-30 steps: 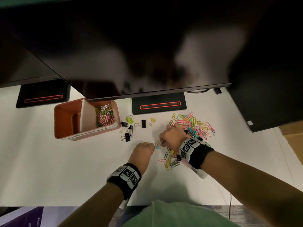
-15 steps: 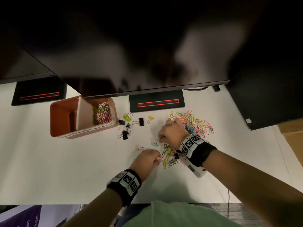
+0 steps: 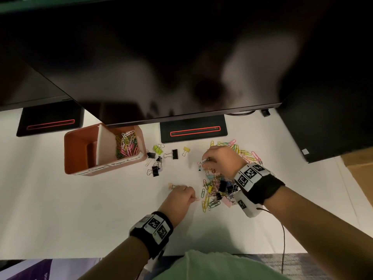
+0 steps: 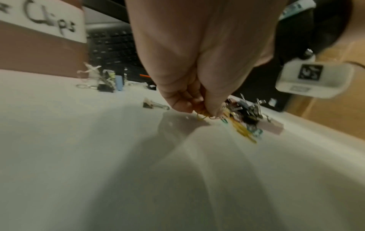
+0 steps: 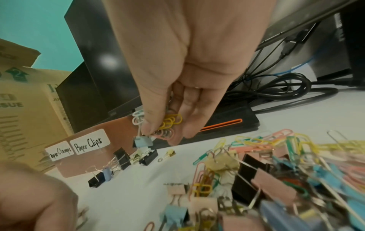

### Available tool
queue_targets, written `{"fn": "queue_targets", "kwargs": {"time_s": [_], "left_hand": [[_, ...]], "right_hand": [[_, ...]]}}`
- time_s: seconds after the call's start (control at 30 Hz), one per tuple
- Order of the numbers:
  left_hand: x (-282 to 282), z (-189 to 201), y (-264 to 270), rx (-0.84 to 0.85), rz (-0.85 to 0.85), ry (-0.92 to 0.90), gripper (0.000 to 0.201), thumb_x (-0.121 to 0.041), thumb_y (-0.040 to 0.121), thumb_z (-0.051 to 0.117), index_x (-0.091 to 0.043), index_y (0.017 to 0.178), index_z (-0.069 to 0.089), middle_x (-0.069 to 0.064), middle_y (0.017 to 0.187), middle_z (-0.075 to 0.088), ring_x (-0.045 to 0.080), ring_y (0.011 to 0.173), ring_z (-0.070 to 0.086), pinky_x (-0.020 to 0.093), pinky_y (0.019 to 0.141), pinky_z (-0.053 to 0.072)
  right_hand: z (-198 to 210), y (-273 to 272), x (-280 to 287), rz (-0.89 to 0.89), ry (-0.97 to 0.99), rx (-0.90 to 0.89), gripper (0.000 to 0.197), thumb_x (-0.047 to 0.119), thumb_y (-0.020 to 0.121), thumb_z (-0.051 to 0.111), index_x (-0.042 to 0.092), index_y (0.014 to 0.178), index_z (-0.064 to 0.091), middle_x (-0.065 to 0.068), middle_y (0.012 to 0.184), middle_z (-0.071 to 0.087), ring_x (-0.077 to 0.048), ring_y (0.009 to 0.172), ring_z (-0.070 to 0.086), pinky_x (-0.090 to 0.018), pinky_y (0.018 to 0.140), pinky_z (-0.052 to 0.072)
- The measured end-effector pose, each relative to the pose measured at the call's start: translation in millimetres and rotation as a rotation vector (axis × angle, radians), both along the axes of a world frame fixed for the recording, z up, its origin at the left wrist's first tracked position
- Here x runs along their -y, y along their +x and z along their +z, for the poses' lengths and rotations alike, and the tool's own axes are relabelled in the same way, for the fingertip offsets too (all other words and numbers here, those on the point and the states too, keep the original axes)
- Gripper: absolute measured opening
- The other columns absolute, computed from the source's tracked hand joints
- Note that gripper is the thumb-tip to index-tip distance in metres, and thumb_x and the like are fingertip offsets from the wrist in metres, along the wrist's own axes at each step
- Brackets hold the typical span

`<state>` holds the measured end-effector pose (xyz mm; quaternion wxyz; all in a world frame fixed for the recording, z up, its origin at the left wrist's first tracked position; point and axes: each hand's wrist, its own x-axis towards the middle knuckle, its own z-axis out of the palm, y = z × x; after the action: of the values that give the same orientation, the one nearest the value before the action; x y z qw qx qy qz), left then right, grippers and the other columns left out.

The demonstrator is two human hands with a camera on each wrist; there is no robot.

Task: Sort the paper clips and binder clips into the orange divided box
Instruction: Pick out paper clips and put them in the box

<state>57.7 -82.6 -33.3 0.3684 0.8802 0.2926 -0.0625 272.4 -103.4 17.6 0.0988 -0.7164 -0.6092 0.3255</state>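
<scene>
Paper clips (image 3: 212,197) and binder clips (image 3: 223,186) lie tangled on the white desk (image 3: 80,209), right of the orange box (image 3: 80,150). The right hand (image 3: 222,160) pinches a bunch of paper clips with 1 blue binder clip (image 5: 142,141) snagged below. The left hand (image 3: 179,196) pinches a few paper clips. They look light, springy and prone to snag; binder clips lift best by their wire handles.

White desk surface (image 3: 60,209) fills lower frame. Large dark monitor (image 3: 161,57) spans top; two black stand bases (image 3: 193,131) with red-lit strips below it. Teal wall (image 5: 35,31) upper left in right wrist view. Cardboard box (image 3: 361,174) right edge. Lighting dim.
</scene>
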Motion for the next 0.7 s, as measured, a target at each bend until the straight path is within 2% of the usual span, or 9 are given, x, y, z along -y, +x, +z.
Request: {"fn": "queue_targets", "kwargs": {"time_s": [0.13,0.23,0.33,0.4,0.47,0.53,0.6,0.63,0.7], "left_hand": [[-14,12,-14,0.097,0.064,-0.06,0.009,-0.018,0.09,0.056,-0.013,0.083,0.054,-0.003,0.078,0.054,0.011,0.075,0.045,0.021,0.069,0.035],[-27,25,-21,0.16,0.199,-0.136,0.005,-0.018,0.087,0.06,-0.014,0.09,0.058,-0.005,0.076,0.059,0.003,0.068,0.05,0.013,0.064,0.038],[-41,32,-23,0.189,0.338,-0.218,0.03,-0.022,0.084,0.065,-0.021,0.112,0.054,-0.004,0.077,0.064,0.006,0.07,0.059,0.012,0.068,0.045],[-51,32,-21,0.18,0.368,-0.302,0.051,-0.02,0.082,0.067,-0.024,0.128,0.045,-0.004,0.079,0.067,0.008,0.075,0.063,0.016,0.075,0.049],[-60,31,-20,0.176,0.353,-0.446,0.06,-0.016,0.081,0.068,-0.023,0.134,0.04,-0.003,0.08,0.07,0.009,0.076,0.066,0.023,0.079,0.051],[-69,31,-20,0.163,0.316,-0.553,0.05,-0.014,0.081,0.068,-0.019,0.127,0.049,-0.006,0.076,0.069,0.005,0.072,0.065,0.02,0.075,0.05],[-76,32,-22,0.164,0.272,-0.569,0.027,-0.013,0.082,0.068,-0.018,0.108,0.061,-0.009,0.072,0.067,0.001,0.068,0.063,0.017,0.069,0.048],[-80,32,-24,0.171,0.267,-0.561,0.022,-0.013,0.081,0.068,-0.018,0.101,0.063,-0.009,0.072,0.065,0.002,0.067,0.063,0.017,0.068,0.048],[-86,33,-30,0.171,0.294,-0.524,0.019,-0.013,0.081,0.069,-0.016,0.099,0.063,-0.005,0.075,0.065,0.004,0.066,0.062,0.019,0.067,0.048]], "right_hand": [[8,-9,-5,0.051,-0.041,-0.045,0.025,0.027,0.089,0.06,0.013,0.109,0.067,-0.004,0.108,0.067,-0.02,0.098,0.06,-0.03,0.087,0.047],[11,-21,-11,0.079,-0.09,-0.081,0.022,0.023,0.09,0.06,0.014,0.108,0.068,-0.003,0.106,0.07,-0.019,0.095,0.064,-0.029,0.086,0.05],[13,-34,-18,0.079,-0.096,-0.153,0.022,0.019,0.088,0.061,0.013,0.108,0.069,-0.004,0.108,0.071,-0.017,0.095,0.064,-0.024,0.087,0.048],[14,-43,-21,0.068,-0.067,-0.198,0.022,0.017,0.087,0.063,0.013,0.107,0.07,-0.004,0.109,0.07,-0.013,0.092,0.062,-0.021,0.086,0.046],[16,-51,-25,0.062,-0.04,-0.221,0.021,0.016,0.086,0.065,0.013,0.106,0.071,-0.004,0.108,0.071,-0.005,0.086,0.058,-0.02,0.086,0.046],[18,-57,-30,0.055,-0.013,-0.236,0.02,0.016,0.084,0.067,0.014,0.103,0.072,-0.004,0.105,0.072,-0.003,0.082,0.055,-0.018,0.083,0.048],[19,-62,-34,0.051,0.004,-0.25,0.019,0.016,0.084,0.067,0.014,0.102,0.073,-0.003,0.102,0.072,-0.003,0.08,0.055,-0.007,0.075,0.041],[20,-63,-35,0.051,0.01,-0.249,0.019,0.016,0.084,0.067,0.014,0.102,0.073,-0.004,0.101,0.072,-0.003,0.08,0.055,-0.005,0.073,0.039],[20,-64,-37,0.05,0.014,-0.23,0.019,0.016,0.084,0.067,0.014,0.102,0.073,-0.004,0.101,0.072,-0.007,0.081,0.058,-0.012,0.077,0.044]]}}
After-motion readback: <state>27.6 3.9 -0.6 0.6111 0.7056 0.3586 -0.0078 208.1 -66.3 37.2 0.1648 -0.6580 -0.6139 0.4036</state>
